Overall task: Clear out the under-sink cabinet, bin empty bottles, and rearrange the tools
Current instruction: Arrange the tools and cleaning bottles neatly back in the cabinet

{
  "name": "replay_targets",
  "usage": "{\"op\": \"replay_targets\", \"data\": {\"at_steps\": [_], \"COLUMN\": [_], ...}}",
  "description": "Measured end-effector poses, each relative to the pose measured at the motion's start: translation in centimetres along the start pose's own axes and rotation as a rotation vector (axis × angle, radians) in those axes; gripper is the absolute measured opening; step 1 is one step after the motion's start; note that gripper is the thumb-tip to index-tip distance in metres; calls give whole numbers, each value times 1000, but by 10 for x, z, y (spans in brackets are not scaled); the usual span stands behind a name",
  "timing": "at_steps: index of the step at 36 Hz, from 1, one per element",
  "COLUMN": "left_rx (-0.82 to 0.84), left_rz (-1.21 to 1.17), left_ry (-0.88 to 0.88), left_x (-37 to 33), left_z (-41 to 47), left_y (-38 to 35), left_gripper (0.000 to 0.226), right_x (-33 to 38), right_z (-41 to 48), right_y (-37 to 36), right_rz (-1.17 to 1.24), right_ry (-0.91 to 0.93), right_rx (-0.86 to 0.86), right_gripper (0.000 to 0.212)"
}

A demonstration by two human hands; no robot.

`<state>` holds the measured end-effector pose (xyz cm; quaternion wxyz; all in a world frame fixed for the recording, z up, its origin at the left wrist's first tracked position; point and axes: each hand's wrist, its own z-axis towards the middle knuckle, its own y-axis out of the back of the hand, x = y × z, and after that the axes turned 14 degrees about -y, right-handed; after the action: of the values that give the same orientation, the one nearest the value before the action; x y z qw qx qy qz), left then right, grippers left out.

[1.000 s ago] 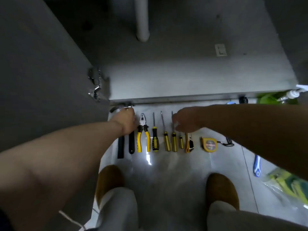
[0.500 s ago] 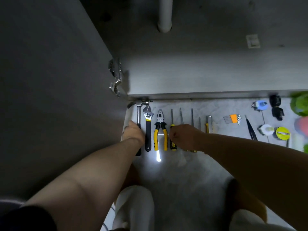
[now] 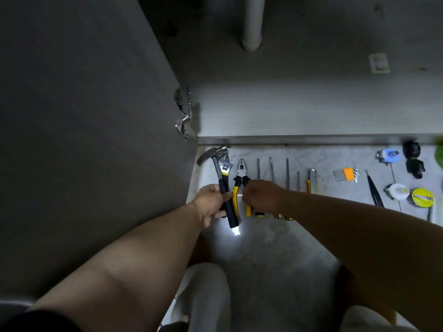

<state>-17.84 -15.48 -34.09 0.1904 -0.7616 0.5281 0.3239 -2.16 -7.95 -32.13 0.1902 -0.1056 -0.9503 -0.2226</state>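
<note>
A row of tools lies on the pale floor in front of the open under-sink cabinet (image 3: 311,111). My left hand (image 3: 211,202) grips the black handles of a claw hammer (image 3: 217,161) and an adjustable wrench (image 3: 225,168), tilted and lifted at the row's left end. My right hand (image 3: 261,195) hovers with curled fingers over the yellow-handled pliers (image 3: 241,178) and the screwdrivers (image 3: 272,168); whether it holds one is hidden. A utility knife (image 3: 312,180) lies further right.
The open cabinet door (image 3: 84,116) with its metal hinge (image 3: 183,113) stands at the left. A white drain pipe (image 3: 251,22) hangs inside. Hex keys (image 3: 347,174), tape rolls (image 3: 423,197), a blue-white item (image 3: 389,155) and black parts (image 3: 413,161) lie at right. My knees are below.
My left hand has closed around the hammer and wrench handles and raised them at a slant. My right hand has shifted left over the pliers. The camera has moved closer.
</note>
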Motion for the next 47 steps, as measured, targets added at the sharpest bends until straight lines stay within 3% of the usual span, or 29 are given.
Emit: {"op": "replay_targets", "data": {"at_steps": [2, 5, 12, 15, 17, 21, 23, 25, 27, 30, 41, 47], "left_rx": [24, 83, 195, 232, 207, 65, -48, -126, -137, -70, -6, 36], "left_rz": [-30, -116, -106, -17, 18, 28, 177, 500, 753, 913, 995, 927], "left_ry": [-18, -58, -93, -105, -104, -46, -96, -170, -169, -156, -78, -23], "left_x": [2, 0, -2, -2, -3, -2, 4, 12, 16, 17, 9, 1], "left_z": [-1, 0, -5, -10, -13, -6, 2, 14, 20, 20, 23, 20], "left_y": [0, -2, -6, -2, 1, 2, 3, 6, 7, 2, -5, -2], "left_gripper": [9, 15, 15, 16, 26, 51, 37, 14, 16, 26, 24, 23], "right_x": [5, 9, 11, 6, 2, -12, -21, -29, -33, -35, -34, -29], "right_z": [-2, -4, -10, -13, -16, -19, -20, -22, -22, -24, -34, -40], "right_y": [-4, -6, 1, 2, 6, 15, 17, 19, 21, 24, 29, 34], "right_rz": [93, 82, -93, 66, 129, 147, 155, 181, 229, 253, 225, 216], "right_ry": [-53, -36, 102, 64, -2, -75, -89, -99, -110, -105, -57, -44], "right_rx": [56, 101, 1, 149, 248, 321, 344, 362, 372, 366, 370, 373], "right_gripper": [16, 27, 26, 9, 5, 23, 20, 18, 24, 30, 31, 31]}}
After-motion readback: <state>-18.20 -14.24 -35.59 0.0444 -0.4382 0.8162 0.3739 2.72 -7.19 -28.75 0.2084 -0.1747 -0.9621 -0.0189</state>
